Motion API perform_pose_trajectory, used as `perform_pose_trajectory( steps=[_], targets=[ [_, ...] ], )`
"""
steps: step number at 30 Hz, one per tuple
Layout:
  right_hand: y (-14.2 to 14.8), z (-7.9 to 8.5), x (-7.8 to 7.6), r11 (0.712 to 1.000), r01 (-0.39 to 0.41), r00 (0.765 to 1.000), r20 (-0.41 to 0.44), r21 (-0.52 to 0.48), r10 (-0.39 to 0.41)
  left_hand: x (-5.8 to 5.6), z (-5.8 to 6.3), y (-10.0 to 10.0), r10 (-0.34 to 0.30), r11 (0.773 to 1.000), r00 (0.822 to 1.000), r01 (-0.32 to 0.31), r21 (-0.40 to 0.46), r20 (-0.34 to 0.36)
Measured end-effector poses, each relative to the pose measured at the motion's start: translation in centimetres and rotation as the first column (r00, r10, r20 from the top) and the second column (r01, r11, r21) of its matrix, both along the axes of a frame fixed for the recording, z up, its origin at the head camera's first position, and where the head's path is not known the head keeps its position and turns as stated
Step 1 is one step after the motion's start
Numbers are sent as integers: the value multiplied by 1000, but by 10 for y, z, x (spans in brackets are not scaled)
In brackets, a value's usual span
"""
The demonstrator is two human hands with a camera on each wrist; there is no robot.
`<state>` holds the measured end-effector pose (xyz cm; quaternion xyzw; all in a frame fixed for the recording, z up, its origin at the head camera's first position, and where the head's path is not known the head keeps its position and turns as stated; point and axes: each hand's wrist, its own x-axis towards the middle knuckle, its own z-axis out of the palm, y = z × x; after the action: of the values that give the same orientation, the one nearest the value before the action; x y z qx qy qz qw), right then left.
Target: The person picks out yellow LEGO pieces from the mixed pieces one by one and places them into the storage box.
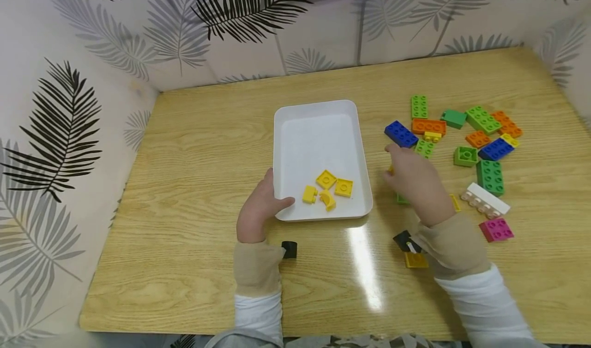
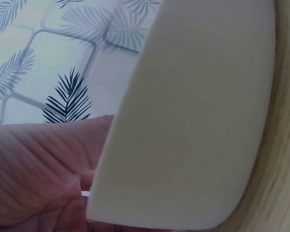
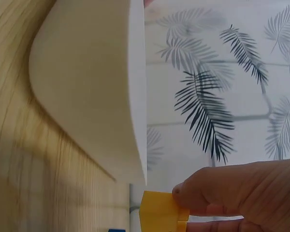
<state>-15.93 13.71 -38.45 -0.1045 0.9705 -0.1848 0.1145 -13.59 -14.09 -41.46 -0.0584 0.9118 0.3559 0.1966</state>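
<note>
A white plastic tray (image 1: 316, 135) lies at mid-table with several yellow toy bricks (image 1: 343, 187) in its near half. My left hand (image 1: 258, 212) grips its near left corner, thumb over the rim and fingers along the outer side. In the left wrist view the tray's wall (image 2: 188, 121) hides most of those fingers. Just right of the tray, my right hand (image 1: 417, 186) pinches a yellow brick (image 3: 159, 212) between thumb and fingers. In the head view the hand covers nearly all of that brick.
Loose bricks spread over the table's right side, among them a blue brick (image 1: 400, 134), a green brick (image 1: 490, 177), a white brick (image 1: 486, 199) and a pink brick (image 1: 496, 230). Another yellow brick (image 1: 416, 260) lies by the right wrist. A patterned wall borders the table's back and left.
</note>
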Motion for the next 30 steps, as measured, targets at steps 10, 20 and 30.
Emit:
perform_pose_trajectory(
  steps=[10,20,30],
  targets=[
    [-25,5,11,997,-83,996,-25,-11,82,0,-1,0,2,1000,1000,-2,16,-3],
    [-45,-3,20,976,-220,970,-103,-4,218,0,-3,-2,-3,1000,1000,3,20,-14],
    [-57,-15,24,955,-296,954,-58,-22,294,0,-3,-2,-1,1000,1000,1,19,-11]
  ],
)
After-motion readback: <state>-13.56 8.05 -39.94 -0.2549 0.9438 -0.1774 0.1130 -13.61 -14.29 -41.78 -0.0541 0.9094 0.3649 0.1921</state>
